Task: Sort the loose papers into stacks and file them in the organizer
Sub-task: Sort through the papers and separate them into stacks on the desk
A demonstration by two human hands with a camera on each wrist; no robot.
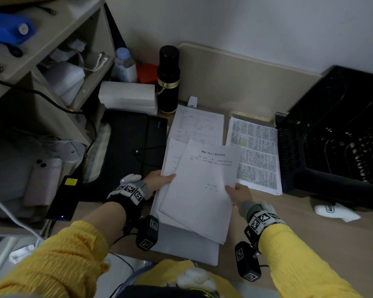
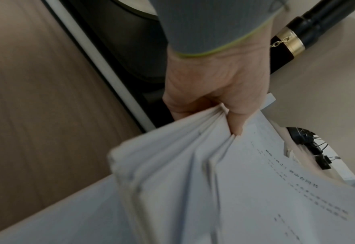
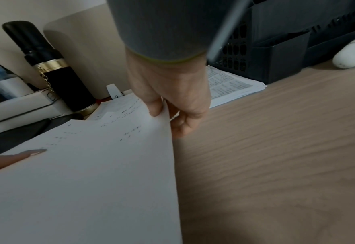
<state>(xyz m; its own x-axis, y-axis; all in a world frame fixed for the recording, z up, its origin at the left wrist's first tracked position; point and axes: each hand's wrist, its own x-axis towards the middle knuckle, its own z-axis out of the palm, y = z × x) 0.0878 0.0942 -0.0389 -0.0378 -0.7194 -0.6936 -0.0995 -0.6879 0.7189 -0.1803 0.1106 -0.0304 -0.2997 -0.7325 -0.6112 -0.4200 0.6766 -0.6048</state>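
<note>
My left hand (image 1: 159,181) grips the left edge of a bundle of white printed papers (image 1: 194,203), held above the desk; in the left wrist view the hand (image 2: 216,99) clamps the fanned sheets (image 2: 193,181). My right hand (image 1: 237,193) pinches the right edge of the top sheet (image 1: 209,179), thumb above and fingers under, as the right wrist view shows with the hand (image 3: 172,105) on the sheet (image 3: 99,165). More white sheets (image 1: 187,248) lie under the bundle. A form stack (image 1: 197,125) and a dense-text stack (image 1: 256,153) lie farther back. The black mesh organizer (image 1: 336,134) stands at the right.
A black bottle with a gold band (image 1: 168,80) stands behind the papers, next to white boxes (image 1: 127,96). A black folder (image 1: 136,145) lies at the left. Shelves (image 1: 41,61) rise at far left. A white object (image 1: 336,211) lies by the organizer.
</note>
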